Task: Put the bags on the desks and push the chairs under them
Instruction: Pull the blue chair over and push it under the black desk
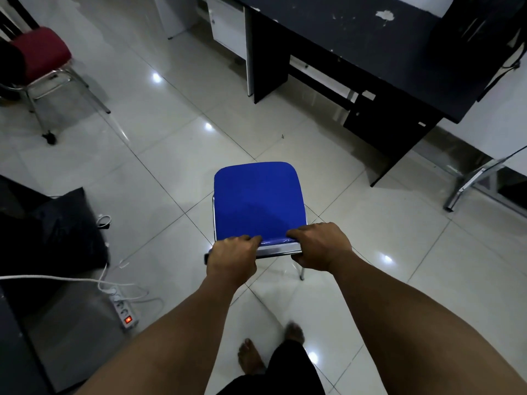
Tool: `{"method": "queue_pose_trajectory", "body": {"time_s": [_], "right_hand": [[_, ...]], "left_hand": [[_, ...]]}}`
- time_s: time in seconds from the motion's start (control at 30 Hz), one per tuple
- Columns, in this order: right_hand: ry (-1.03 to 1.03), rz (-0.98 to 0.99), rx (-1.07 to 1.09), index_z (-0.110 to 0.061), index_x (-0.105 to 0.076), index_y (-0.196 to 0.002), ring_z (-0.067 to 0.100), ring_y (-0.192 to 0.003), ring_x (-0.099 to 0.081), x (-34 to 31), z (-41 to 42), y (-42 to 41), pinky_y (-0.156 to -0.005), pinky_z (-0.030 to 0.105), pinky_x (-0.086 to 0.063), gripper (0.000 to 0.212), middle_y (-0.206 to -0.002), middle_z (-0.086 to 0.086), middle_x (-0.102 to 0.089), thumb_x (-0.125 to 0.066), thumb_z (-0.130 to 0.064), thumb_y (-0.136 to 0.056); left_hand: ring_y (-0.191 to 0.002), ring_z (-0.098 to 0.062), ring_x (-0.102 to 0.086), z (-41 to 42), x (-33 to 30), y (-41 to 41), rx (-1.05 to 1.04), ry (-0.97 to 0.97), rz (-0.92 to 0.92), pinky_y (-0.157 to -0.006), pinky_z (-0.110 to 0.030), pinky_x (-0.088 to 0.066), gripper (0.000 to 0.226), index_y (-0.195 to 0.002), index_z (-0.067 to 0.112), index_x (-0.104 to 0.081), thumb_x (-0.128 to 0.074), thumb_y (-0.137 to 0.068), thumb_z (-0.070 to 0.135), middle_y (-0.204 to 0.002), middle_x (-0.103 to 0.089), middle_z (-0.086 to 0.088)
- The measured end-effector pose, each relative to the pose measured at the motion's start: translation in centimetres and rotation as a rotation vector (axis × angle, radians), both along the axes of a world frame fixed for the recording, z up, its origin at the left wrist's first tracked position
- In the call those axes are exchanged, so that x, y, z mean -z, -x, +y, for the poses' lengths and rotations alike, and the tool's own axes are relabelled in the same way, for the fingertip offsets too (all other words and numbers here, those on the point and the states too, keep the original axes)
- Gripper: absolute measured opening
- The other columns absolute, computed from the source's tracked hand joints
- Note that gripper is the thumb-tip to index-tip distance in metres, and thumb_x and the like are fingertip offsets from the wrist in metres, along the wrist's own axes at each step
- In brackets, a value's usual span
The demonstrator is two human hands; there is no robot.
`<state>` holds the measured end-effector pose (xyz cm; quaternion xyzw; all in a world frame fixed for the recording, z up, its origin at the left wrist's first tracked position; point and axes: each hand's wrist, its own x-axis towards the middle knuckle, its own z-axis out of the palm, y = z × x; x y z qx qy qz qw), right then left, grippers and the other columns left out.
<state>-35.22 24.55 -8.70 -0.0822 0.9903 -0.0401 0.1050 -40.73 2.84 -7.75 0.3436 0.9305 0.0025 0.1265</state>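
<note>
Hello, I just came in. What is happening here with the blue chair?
A person holds the back of the blue chair with both hands, the left hand and the right hand curled over its top edge. The chair stands on the tiled floor, apart from the dark desk ahead, not yet under it. A red chair stands off to the left.
</note>
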Motion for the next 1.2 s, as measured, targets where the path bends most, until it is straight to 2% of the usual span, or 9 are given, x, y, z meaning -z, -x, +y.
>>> {"method": "queue_pose_trajectory", "body": {"time_s": [0.07, 0.2, 0.37, 0.47, 0.57, 0.67, 0.87, 1.2], "right_hand": [[-0.004, 0.002, -0.001, -0.035, -0.058, -0.114, 0.019, -0.080, -0.068, -0.1, 0.2, 0.6, -0.063, 0.025, -0.041, 0.032, -0.099, -0.010, -0.071, -0.053, -0.050, -0.087], [-0.015, -0.003, 0.005, -0.034, -0.058, -0.112, 0.020, -0.078, -0.068, -0.1, 0.6, 2.4, -0.066, 0.029, -0.051, 0.032, -0.097, -0.009, -0.071, -0.052, -0.050, -0.085], [-0.004, -0.006, -0.009, -0.034, -0.058, -0.113, 0.021, -0.078, -0.067, 0.1, 1.3, 5.2, -0.067, 0.029, -0.052, 0.033, -0.097, -0.008, -0.071, -0.052, -0.051, -0.085], [0.005, 0.009, -0.010, -0.034, -0.059, -0.111, 0.021, -0.077, -0.066, 0.0, 1.7, 7.3, -0.063, 0.028, -0.047, 0.031, -0.096, -0.008, -0.070, -0.053, -0.049, -0.084], [0.004, 0.022, -0.011, -0.034, -0.060, -0.111, 0.022, -0.077, -0.066, -0.3, 2.3, 9.6, -0.060, 0.026, -0.039, 0.030, -0.094, -0.007, -0.070, -0.054, -0.047, -0.085], [0.006, 0.020, -0.011, -0.033, -0.060, -0.111, 0.023, -0.077, -0.066, -0.4, 3.0, 12.0, -0.060, 0.027, -0.038, 0.029, -0.093, -0.006, -0.069, -0.054, -0.046, -0.085], [0.019, 0.002, -0.032, -0.032, -0.059, -0.111, 0.022, -0.075, -0.065, -0.1, 4.2, 17.2, -0.064, 0.030, -0.051, 0.031, -0.093, -0.006, -0.069, -0.053, -0.047, -0.085], [0.038, 0.045, -0.081, -0.028, -0.059, -0.109, 0.024, -0.071, -0.065, 0.1, 2.7, 24.1, -0.060, 0.030, -0.044, 0.031, -0.088, -0.004, -0.070, -0.054, -0.047, -0.085]], "left_hand": [[-0.089, -0.023, -0.069, 0.2, 0.0, 0.7, -0.002, 0.003, 0.005, -0.077, -0.037, -0.059, 0.042, -0.128, 0.028, -0.053, -0.063, -0.088, 0.033, -0.104, -0.070, 0.002], [-0.089, -0.024, -0.070, 0.5, 0.0, 2.2, -0.001, -0.004, 0.021, -0.074, -0.037, -0.060, 0.043, -0.128, 0.027, -0.056, -0.065, -0.086, 0.033, -0.102, -0.071, 0.001], [-0.086, -0.025, -0.071, 1.0, -0.1, 4.8, -0.003, 0.007, 0.027, -0.072, -0.038, -0.060, 0.044, -0.124, 0.026, -0.061, -0.072, -0.081, 0.034, -0.099, -0.073, 0.000], [-0.079, -0.023, -0.072, 1.6, -0.2, 6.8, -0.012, 0.010, 0.045, -0.067, -0.035, -0.059, 0.043, -0.120, 0.026, -0.065, -0.075, -0.078, 0.032, -0.093, -0.074, 0.001], [-0.085, -0.022, -0.071, 2.4, -0.4, 9.0, -0.018, 0.011, 0.053, -0.071, -0.035, -0.059, 0.043, -0.123, 0.027, -0.062, -0.072, -0.082, 0.034, -0.099, -0.074, 0.003], [-0.084, -0.023, -0.071, 3.2, -0.7, 11.2, -0.045, 0.018, 0.064, -0.069, -0.035, -0.059, 0.043, -0.124, 0.029, -0.062, -0.071, -0.082, 0.031, -0.098, -0.074, 0.003], [-0.089, -0.022, -0.070, 4.1, -0.6, 16.0, -0.081, 0.023, 0.071, -0.072, -0.034, -0.058, 0.044, -0.128, 0.034, -0.058, -0.065, -0.084, 0.031, -0.102, -0.073, 0.007], [-0.068, -0.023, -0.070, 2.1, 0.2, 23.0, -0.079, 0.044, 0.084, -0.058, -0.032, -0.057, 0.048, -0.113, 0.032, -0.069, -0.078, -0.067, 0.027, -0.085, -0.074, 0.007]]}}
